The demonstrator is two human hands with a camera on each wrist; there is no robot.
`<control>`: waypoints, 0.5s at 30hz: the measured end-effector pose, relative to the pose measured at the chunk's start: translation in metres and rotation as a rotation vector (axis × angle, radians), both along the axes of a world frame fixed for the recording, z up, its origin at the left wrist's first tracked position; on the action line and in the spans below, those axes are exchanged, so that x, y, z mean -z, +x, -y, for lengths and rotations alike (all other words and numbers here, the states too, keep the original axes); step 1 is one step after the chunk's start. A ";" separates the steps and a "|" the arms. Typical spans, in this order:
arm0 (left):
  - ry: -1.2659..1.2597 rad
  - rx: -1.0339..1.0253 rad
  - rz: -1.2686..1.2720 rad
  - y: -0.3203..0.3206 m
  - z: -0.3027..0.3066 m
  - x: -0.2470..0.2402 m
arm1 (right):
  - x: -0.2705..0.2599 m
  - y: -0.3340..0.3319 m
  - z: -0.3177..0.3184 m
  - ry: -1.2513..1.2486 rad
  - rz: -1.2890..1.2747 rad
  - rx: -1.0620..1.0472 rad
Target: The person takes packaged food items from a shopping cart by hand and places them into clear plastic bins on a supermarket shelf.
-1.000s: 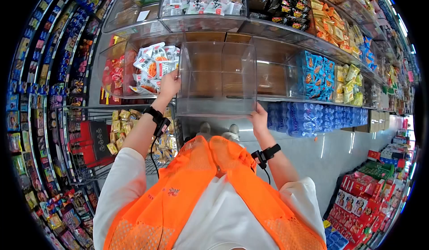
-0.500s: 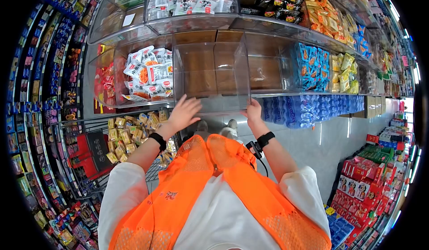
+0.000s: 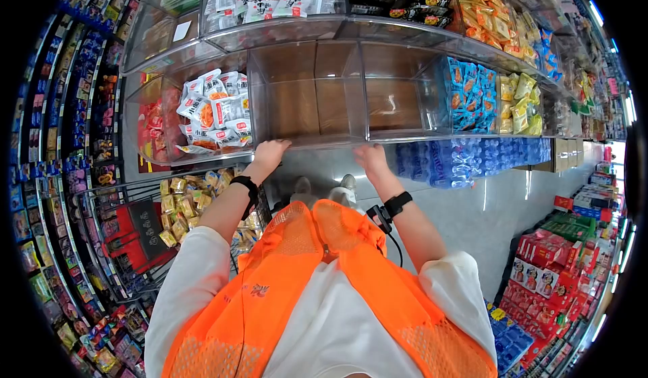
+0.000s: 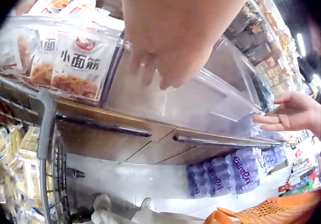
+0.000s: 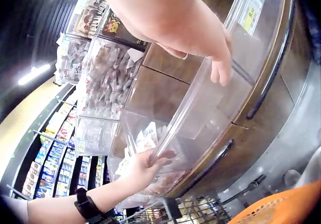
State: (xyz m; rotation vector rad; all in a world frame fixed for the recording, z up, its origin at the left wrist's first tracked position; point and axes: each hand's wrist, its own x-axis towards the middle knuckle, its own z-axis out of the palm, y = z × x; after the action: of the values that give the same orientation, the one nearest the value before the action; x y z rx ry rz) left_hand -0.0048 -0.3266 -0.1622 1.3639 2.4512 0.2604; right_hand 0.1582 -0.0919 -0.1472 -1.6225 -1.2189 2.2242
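A clear plastic bin point(image 3: 331, 118) sits in the lower shelf row, its front wall point(image 4: 165, 103) facing me and brown board showing through. At the left front corner of its rim rests my left hand point(image 3: 271, 154), fingers draped over the edge in the left wrist view. My right hand point(image 3: 372, 158) is at the right front corner, its fingers extended against the clear front in the right wrist view. Left of the bin, white snack packets point(image 3: 214, 111) fill a neighbouring compartment. A second see-through compartment point(image 3: 398, 108) adjoins it on the right.
A wire shopping cart point(image 4: 47, 133) with gold-wrapped snacks point(image 3: 182, 206) stands at my left. Purple-blue bottle packs point(image 3: 445, 162) sit below the shelf. Blue packets point(image 3: 471, 94) lie farther right. Red boxes point(image 3: 540, 277) are stacked at the right rear.
The bin has gone farther back into the shelf row. My left hand left its left side, spread, and came down on the front rim; the right hand stayed near the right corner and loosened.
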 end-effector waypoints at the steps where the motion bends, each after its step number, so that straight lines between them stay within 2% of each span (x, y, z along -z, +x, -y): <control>1: 0.000 -0.016 0.000 0.000 0.000 0.004 | -0.006 0.004 -0.001 0.009 0.005 -0.076; 6: 0.057 -0.003 0.012 -0.002 0.003 0.013 | -0.009 0.024 -0.004 0.055 0.024 -0.254; 8: 0.071 -0.029 0.001 -0.001 0.002 0.004 | -0.013 0.028 -0.010 -0.004 0.078 -0.501; 9: 0.034 -0.038 0.069 -0.002 0.000 -0.005 | -0.017 0.025 -0.011 -0.004 0.074 -0.537; 11: -0.003 -0.087 0.142 -0.002 0.006 -0.015 | -0.026 0.022 -0.016 0.269 0.022 -0.837; 12: 0.087 -0.001 0.111 -0.005 0.015 -0.018 | -0.024 0.018 -0.013 0.609 0.004 -0.907; 13: 0.173 0.084 0.077 -0.004 0.022 -0.023 | -0.030 0.011 -0.014 0.611 -0.010 -0.945; 15: 0.152 0.019 0.075 0.004 0.049 -0.040 | -0.046 -0.007 -0.010 1.238 -0.155 -1.092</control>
State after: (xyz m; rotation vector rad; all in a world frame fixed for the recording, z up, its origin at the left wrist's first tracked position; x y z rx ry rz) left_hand -0.0003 -0.3752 -0.1225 1.4106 2.3967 0.4934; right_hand 0.1513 -0.0820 -0.1015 -0.2506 -2.9195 1.0747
